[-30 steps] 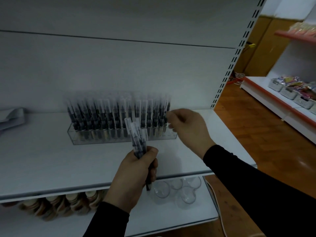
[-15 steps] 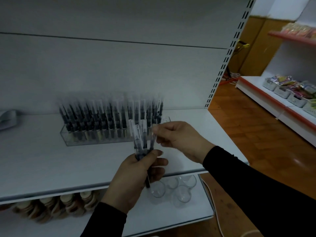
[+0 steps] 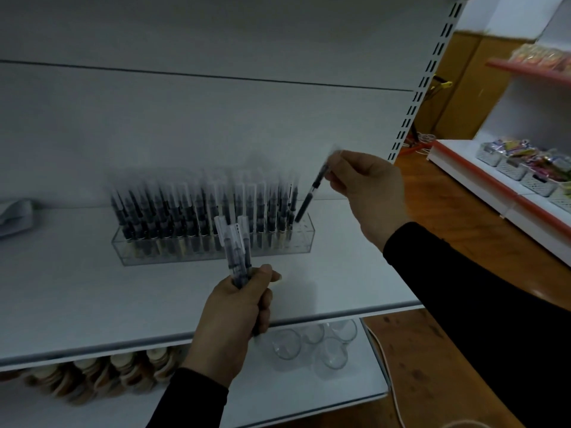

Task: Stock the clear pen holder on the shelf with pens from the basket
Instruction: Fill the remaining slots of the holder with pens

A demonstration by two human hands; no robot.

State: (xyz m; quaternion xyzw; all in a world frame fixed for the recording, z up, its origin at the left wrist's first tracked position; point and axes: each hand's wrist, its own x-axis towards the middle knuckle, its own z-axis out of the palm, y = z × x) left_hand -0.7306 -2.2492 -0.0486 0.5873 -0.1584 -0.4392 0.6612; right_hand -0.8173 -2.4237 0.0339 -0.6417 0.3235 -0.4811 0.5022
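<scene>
The clear pen holder [image 3: 304,239] stands on the white shelf [image 3: 77,291], filled with several upright black pens [image 3: 191,214] except at its right end. My right hand [image 3: 367,193] pinches one black pen [image 3: 310,196] by its top; the pen slants down with its tip at the holder's right end. In front of the holder, my left hand [image 3: 234,316] grips a bundle of several pens [image 3: 236,251] upright. The basket is out of view.
A grey cloth [image 3: 15,216] lies at the shelf's left. The lower shelf [image 3: 278,393] carries clear glass cups [image 3: 312,344] and round wooden pieces [image 3: 102,375]. A perforated upright [image 3: 423,78] bounds the shelf on the right. Beyond it stand wooden floor and another shelf with white baskets [image 3: 522,171].
My right hand took one pen from the bundle in my left hand, then swung up and right to the holder's right end. The left hand stayed put.
</scene>
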